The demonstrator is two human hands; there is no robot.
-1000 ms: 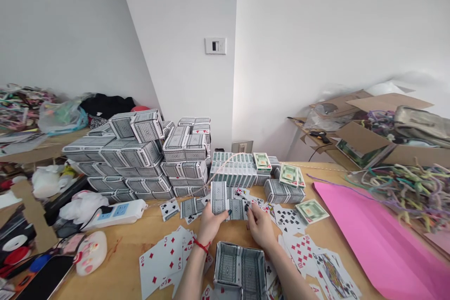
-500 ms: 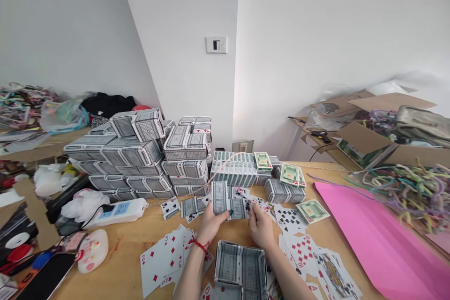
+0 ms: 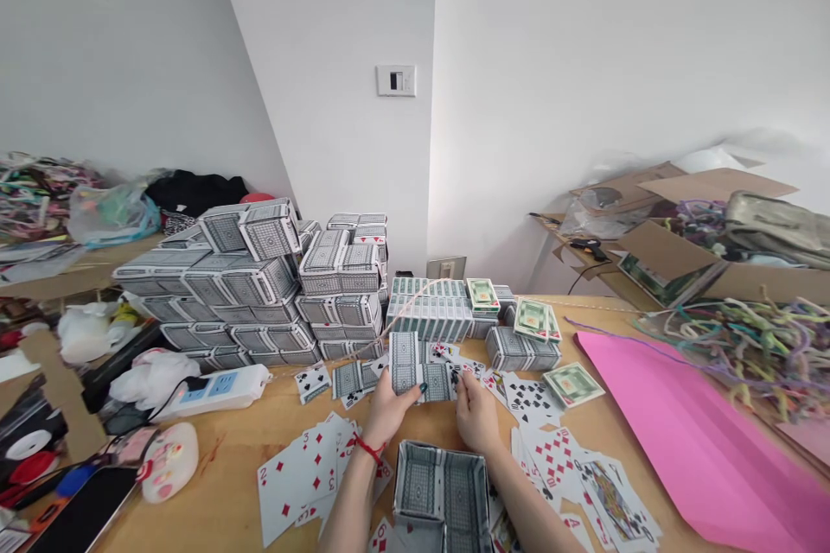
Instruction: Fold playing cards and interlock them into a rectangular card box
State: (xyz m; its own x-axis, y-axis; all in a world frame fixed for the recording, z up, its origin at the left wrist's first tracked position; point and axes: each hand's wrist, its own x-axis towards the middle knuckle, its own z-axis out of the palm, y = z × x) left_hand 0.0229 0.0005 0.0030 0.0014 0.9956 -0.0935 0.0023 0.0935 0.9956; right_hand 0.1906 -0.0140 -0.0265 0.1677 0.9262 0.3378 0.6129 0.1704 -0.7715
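My left hand [image 3: 389, 410], with a red cord at the wrist, pinches a grey-backed playing card [image 3: 404, 356] upright, thumb across its lower edge; whether it is one card or a few stacked, I cannot tell. Opposite it, my right hand [image 3: 478, 415] has its fingers closed at the edge of a card with black pips [image 3: 456, 378]. Between my forearms stands an open box built from playing cards [image 3: 442, 484], with walls dividing the inside. Face-up diamond cards [image 3: 291, 484] fan out left of it, and more face-up cards [image 3: 551, 467] lie to its right.
Stacks of card-built blocks [image 3: 239, 276] rise at the back left. Behind my hands is a row of green card packs [image 3: 431, 311]. A white power strip [image 3: 226, 389] and phone [image 3: 91, 510] are at left, pink paper [image 3: 680, 432] and tangled coloured stems [image 3: 745, 354] at right.
The whole view has shifted very slightly. Both hands keep nearly the same places and grips, with the grey-backed card still in my left hand.
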